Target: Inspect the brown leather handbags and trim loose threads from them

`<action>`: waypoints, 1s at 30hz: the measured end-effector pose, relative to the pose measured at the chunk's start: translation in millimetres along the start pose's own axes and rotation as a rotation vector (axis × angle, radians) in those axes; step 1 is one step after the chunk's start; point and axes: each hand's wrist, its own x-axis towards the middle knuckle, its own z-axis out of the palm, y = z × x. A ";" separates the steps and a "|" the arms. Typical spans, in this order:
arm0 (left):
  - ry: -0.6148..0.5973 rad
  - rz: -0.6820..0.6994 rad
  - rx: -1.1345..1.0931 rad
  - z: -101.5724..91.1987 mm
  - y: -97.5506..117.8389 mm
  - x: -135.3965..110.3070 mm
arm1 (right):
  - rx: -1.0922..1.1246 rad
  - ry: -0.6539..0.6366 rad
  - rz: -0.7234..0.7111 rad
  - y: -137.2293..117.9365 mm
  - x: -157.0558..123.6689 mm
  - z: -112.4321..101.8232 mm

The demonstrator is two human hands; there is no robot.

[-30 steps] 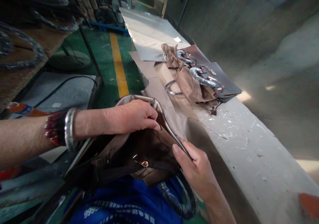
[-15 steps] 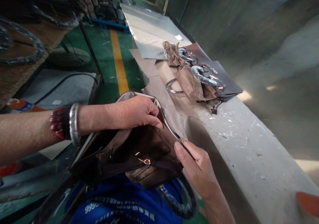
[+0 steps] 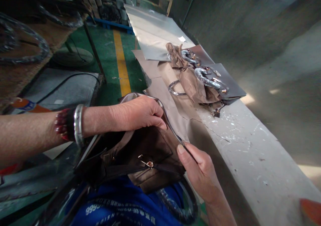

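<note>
Brown bag held open at the near left edge of the bench. Left hand closed over its far rim; right hand pinching its right rim. Its wrapped handle hangs below. Farther along, 2 flat bags lie on paper sheets. Yellow floor line at left.

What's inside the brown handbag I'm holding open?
Between the left hand and right hand, the handbag shows dark brown lining, a dark strap and a gold clasp. Its bottom is hidden by folded leather and the hands.
</note>
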 end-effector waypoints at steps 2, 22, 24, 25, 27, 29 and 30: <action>-0.009 0.007 -0.027 0.3 -1.2 0.5 | -0.001 -0.001 -0.016 -0.6 0.8 -0.1; -0.032 -0.041 -0.070 0.6 4.1 2.5 | 0.077 -0.068 0.067 -3.7 2.3 -4.5; -0.069 -0.014 -0.135 0.7 3.3 4.0 | 0.082 -0.034 0.068 1.3 1.0 -3.3; -0.082 -0.013 -0.159 1.0 3.3 4.8 | 0.087 -0.019 0.071 3.2 0.5 -2.8; -0.094 -0.028 -0.188 2.1 3.9 6.4 | 0.102 -0.007 0.084 5.1 0.4 -2.8; -0.107 -0.044 -0.210 4.1 5.1 8.3 | 0.131 -0.014 0.097 4.8 0.9 -3.8; -0.113 -0.052 -0.227 5.3 5.7 9.5 | 0.154 -0.030 0.100 4.8 1.2 -4.5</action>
